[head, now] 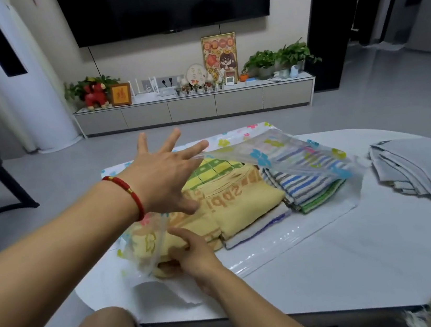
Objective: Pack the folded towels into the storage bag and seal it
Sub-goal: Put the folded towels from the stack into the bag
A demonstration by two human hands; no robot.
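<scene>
Mid-frame, towels (246, 200) sit inside your unsealed storage bag (284, 151); your left hand (167, 180) hovers spread, your right hand (193, 251) pinches the yellow towel (242, 209).

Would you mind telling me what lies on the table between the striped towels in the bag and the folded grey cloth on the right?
In the head view, only the storage bag's clear edge and bare table separate the striped towels from the grey cloth.
</scene>
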